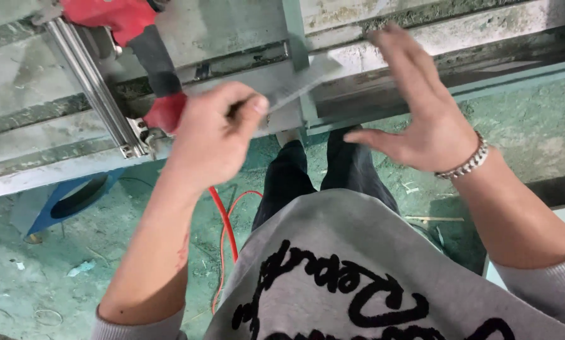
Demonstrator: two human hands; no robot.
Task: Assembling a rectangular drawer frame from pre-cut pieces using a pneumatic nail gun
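My left hand (210, 135) pinches one end of a thin grey flat strip (301, 85), blurred, which slants up to the right above the workbench edge. To its right my right hand (421, 107) is raised with fingers spread and holds nothing; a metal bracelet (465, 164) circles its wrist. The strip's far end lies near my right hand's fingers, apart from them as far as I can tell.
A dusty grey workbench (37, 75) with metal rails (93, 88) runs across the top. A red and black tool (137, 38) sits on the rail at upper left. A red cable (229, 233) trails over the green floor near my legs. A blue stand (62, 201) is below the bench at left.
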